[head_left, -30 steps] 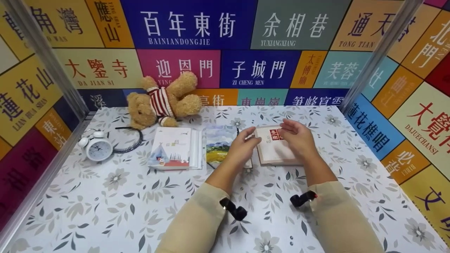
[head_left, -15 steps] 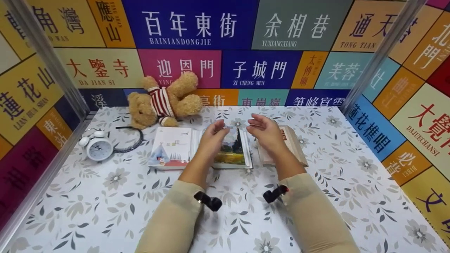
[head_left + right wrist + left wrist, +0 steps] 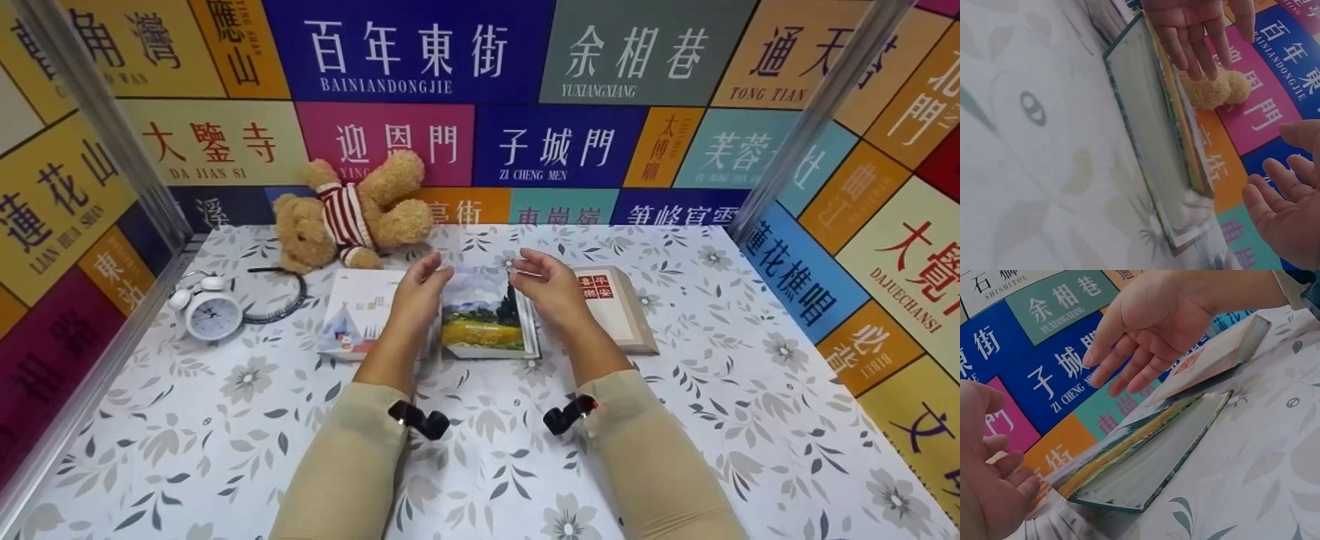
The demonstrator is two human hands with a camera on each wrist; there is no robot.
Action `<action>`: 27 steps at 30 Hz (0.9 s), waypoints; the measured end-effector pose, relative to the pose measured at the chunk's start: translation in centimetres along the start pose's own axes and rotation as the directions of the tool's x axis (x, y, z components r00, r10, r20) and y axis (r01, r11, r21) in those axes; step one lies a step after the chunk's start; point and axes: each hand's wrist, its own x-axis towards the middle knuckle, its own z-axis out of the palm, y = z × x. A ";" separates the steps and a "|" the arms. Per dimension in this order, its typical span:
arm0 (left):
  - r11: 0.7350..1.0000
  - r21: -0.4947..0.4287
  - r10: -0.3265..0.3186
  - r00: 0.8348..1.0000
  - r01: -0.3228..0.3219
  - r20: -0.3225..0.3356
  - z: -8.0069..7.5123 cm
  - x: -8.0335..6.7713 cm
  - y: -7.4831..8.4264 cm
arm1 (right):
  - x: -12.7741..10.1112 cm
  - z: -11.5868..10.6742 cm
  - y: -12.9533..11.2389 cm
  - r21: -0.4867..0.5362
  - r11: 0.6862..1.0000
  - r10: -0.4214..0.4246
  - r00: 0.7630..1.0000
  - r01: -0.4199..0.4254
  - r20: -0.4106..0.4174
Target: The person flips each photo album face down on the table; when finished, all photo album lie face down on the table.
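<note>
Both hands hover on either side of the middle book point(image 3: 484, 322), whose cover shows a painted yellow field and dark trees. My left hand point(image 3: 415, 300) is at its left, partly in front of the white book point(image 3: 352, 315) with a tent picture. At its right, my right hand point(image 3: 555, 292) overlaps the edge of the beige book point(image 3: 622, 322) with a red square of characters. Fingers of both are loosely bent, palms facing each other, and nothing is between them. In the left wrist view the middle book point(image 3: 1145, 455) lies flat, apart from the fingers.
A white alarm clock point(image 3: 208, 309) and a dark coiled band point(image 3: 281, 311) stand at the left. Behind the books lies a teddy bear point(image 3: 349, 214) in a striped shirt, on its side against the printed wall. The tabletop point(image 3: 480, 465) has a floral cloth.
Both hands have moved left, from the beige book to the middle book, and spread apart around it. The beige and middle books are now more exposed. The books have stayed in place.
</note>
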 end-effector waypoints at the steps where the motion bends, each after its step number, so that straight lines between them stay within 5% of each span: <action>1: 1.000 0.011 -0.004 1.000 0.005 -0.004 0.0 0.1 -0.1 | 0.1 0.0 0.2 0.012 1.000 0.006 1.000 -0.006 0.010; 8: 0.987 0.127 -0.109 0.993 0.103 0.044 0.1 0.1 -0.9 | 0.2 0.4 1.6 0.035 0.997 0.069 0.996 -0.071 0.053; 17: 0.965 0.181 -0.203 0.977 0.188 0.069 0.4 0.0 -1.6 | 0.1 0.8 2.3 0.023 0.999 0.047 0.995 -0.050 0.089; 27: 0.983 0.049 -0.181 0.982 0.178 0.061 0.4 0.3 -1.4 | 0.0 1.2 2.3 -0.030 0.999 0.044 0.993 -0.041 0.111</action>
